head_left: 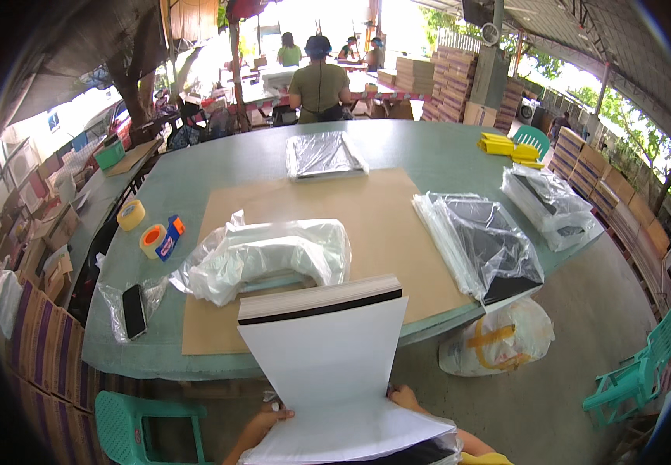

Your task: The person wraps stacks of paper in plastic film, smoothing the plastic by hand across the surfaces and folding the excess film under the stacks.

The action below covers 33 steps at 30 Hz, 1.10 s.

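A thick stack of white sheets (331,360) with a black band along its far edge leans up against the near edge of the table. Its lower part bends toward me, over clear plastic and something black at the bottom of the view. My left hand (272,418) grips its left side, the thumb lying on the white surface. On the opposite side my right hand (404,397) closes round the edge, its fingers partly hidden. Just beyond the stack, a crumpled clear plastic bag (296,248) lies on a brown cardboard sheet (382,209).
Plastic-wrapped packs lie at the table's back (324,153), right (482,244) and far right (548,205). Tape rolls (151,240), a blue-orange tape dispenser (169,238) and a phone (134,311) are at left. A green stool (122,426) and wrapped bundle (498,337) stand below. People work beyond.
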Each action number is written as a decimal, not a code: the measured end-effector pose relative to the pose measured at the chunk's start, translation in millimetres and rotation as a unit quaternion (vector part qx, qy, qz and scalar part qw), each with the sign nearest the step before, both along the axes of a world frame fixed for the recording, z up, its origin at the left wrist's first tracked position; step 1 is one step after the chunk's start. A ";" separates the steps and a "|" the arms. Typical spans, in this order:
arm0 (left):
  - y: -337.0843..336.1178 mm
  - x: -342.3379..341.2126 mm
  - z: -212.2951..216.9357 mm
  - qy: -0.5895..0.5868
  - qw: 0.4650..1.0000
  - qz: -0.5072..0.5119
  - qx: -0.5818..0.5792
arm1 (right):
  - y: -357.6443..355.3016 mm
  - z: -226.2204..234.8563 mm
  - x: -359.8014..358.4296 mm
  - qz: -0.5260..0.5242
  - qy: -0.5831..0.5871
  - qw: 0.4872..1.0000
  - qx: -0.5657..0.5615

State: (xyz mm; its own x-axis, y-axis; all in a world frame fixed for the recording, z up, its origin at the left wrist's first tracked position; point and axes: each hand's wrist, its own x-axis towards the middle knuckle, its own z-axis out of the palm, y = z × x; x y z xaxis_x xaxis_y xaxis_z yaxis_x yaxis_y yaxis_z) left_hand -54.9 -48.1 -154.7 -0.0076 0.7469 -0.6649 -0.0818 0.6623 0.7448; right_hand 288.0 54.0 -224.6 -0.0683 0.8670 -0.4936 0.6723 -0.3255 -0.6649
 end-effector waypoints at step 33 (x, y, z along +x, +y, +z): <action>17.7 28.8 8.1 0.154 0.975 -0.118 0.109 | 264.3 278.3 -77.4 0.053 0.473 0.879 0.028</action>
State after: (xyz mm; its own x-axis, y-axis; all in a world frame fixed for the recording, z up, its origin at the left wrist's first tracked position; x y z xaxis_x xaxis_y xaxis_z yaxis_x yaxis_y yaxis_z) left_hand -26.1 -30.4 -146.6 0.0073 0.8749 -0.4842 0.3025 0.4596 0.8350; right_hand 210.6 318.2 53.7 -0.5074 0.8522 -0.1279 -0.1665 -0.2426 -0.9557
